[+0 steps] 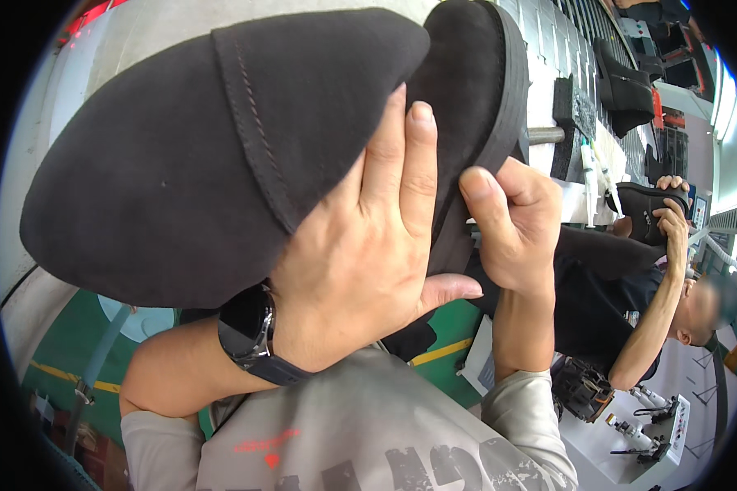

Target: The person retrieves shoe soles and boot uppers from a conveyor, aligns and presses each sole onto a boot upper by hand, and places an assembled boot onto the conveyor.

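A large dark suede boot [155, 164] with a stitched seam fills the upper part of the head view. Its thick dark sole [512, 90] runs along the right side. Against the boot's middle lies my left hand [356, 237], back toward me, with fingers stretched upward and thumb pointing right; some fingers are partly hidden by the suede. A black watch is on that wrist. My right hand [512, 217] is closed on the sole's edge, thumb on top and fingers bent.
On the right, a person [610, 303] in dark clothes holds another dark boot [643, 209]. Behind my boot are a metal roller conveyor [553, 37], a standing dark boot [626, 86], a dark block [573, 114] and white brush-like tools [590, 176]. A white machine [647, 438] is at lower right.
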`<state>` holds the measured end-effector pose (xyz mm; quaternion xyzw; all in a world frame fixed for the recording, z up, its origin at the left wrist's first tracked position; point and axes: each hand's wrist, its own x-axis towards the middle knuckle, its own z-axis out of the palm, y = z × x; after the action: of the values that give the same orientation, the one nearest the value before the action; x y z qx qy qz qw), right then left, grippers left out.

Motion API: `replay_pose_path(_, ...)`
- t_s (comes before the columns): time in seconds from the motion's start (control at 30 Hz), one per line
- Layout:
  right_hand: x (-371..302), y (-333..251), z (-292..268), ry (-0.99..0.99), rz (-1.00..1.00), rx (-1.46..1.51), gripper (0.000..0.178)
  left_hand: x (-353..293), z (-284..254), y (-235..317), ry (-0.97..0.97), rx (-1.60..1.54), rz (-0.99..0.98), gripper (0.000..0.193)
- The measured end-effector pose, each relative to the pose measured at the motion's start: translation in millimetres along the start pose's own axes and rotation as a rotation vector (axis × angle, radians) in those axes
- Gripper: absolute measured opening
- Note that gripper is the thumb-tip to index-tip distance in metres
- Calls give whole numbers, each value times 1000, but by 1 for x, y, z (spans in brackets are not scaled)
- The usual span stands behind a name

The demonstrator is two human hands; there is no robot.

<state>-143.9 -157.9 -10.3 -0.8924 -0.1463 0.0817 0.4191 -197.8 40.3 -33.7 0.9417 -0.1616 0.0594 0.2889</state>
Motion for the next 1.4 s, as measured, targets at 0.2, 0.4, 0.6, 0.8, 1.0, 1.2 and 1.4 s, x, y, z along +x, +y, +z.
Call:
replay_pose_path(0.2, 19, -10, -5, -27, 162, -8, 56, 1, 0, -2, 22, -42, -9, 133)
replay_pose_path(0.4, 47, 23, -4, -24, -85, 127, 66, 19, -4, 2, 61, -55, -33, 126)
replay_pose_path(0.6, 42, 34, -1, -23, -114, 365, 56, 26, 0, -1, 75, -13, -31, 125)
replay_pose_path(0.8, 39, 40, -2, -20, -68, 386, 55, 30, -3, 4, 6, -5, -41, 130)
replay_pose_path(1.0, 43, 20, -2, 71, 42, 168, 57, 30, 3, -2, 19, -30, -25, 128)
replay_pose_path(1.2, 100, 40, -8, 306, -140, 458, 54, 31, 4, -2, 49, -32, -1, 109)
replay_pose_path(1.4, 177, 15, -4, -219, 142, 910, 48, 31, 3, -1, 25, -73, -21, 108)
